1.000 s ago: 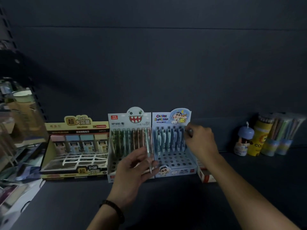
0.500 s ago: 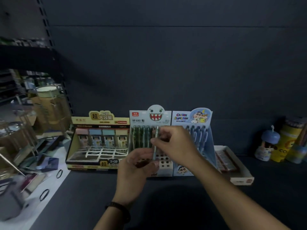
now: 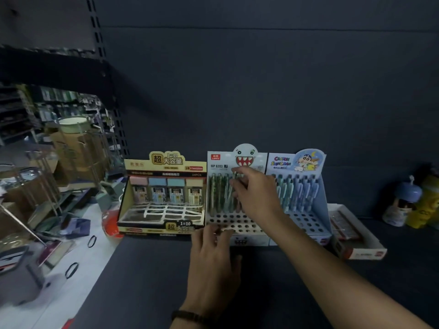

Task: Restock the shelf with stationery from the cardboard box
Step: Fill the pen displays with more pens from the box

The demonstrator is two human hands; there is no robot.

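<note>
Three display boxes sitting in row on dark shelf [image 3: 142, 281].
- Yellow box [image 3: 164, 162] holding four little cases: pink, blue, blue, cream.
- Monster-face pen box [image 3: 218, 162] holding green pens.
- Blue cartoon pen box [image 3: 308, 224] holding blue pens.

Right hand [image 3: 255, 198] pinching one green pen [image 3: 231, 188] over monster box back row. Left hand [image 3: 213, 260] lying flat, fingers touching that box's front.

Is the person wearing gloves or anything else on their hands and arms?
No gloves. The left hand and right hand are bare, and neither forearm shows a sleeve as far as the picture's edge. The only thing worn is a dark band around the left wrist. I can see no rings or watch, though the light is dim.
</note>
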